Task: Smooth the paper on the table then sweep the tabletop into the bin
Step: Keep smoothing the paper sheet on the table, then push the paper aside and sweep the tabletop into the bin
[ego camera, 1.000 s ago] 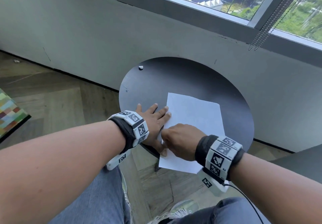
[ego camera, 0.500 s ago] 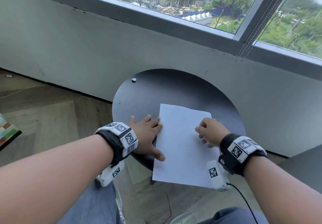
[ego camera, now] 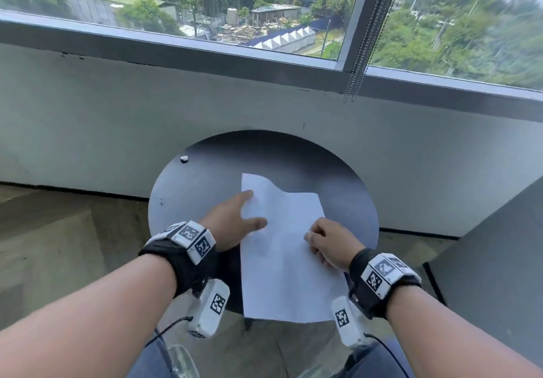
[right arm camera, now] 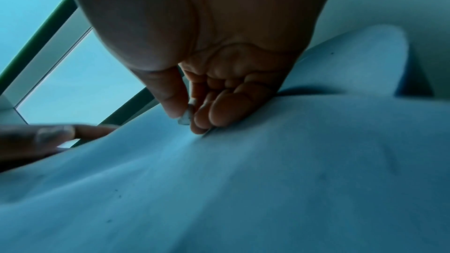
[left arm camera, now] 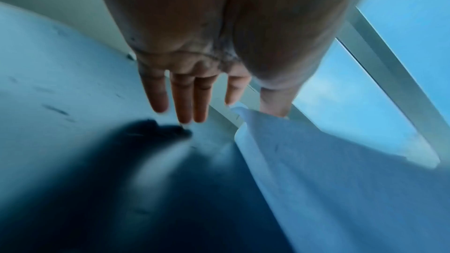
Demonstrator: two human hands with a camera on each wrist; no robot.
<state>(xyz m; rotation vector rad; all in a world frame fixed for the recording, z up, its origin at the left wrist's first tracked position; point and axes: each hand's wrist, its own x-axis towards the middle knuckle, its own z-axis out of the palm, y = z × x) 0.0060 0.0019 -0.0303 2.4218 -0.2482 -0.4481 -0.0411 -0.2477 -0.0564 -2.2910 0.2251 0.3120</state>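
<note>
Paper (ego camera: 282, 248): white sheet on the round dark table (ego camera: 338, 189), near end hanging past the table's near edge; far edge wavy, left far corner raised off the tabletop.
Left hand (ego camera: 232, 224): at the sheet's left edge, fingers straight and spread; index finger and thumb lie over the paper's margin, the other fingers (left arm camera: 185, 101) out above the tabletop. Not gripping.
Right hand (ego camera: 329, 245): on the sheet's right side, knuckles up, fingers curled under; fingertips (right arm camera: 219, 111) and thumb pressed down into the paper, which dents around them. Cannot tell whether a fold is pinched.
Scrap (ego camera: 184, 159): small white bit near the table's far left rim, well apart from both hands and the sheet.
</note>
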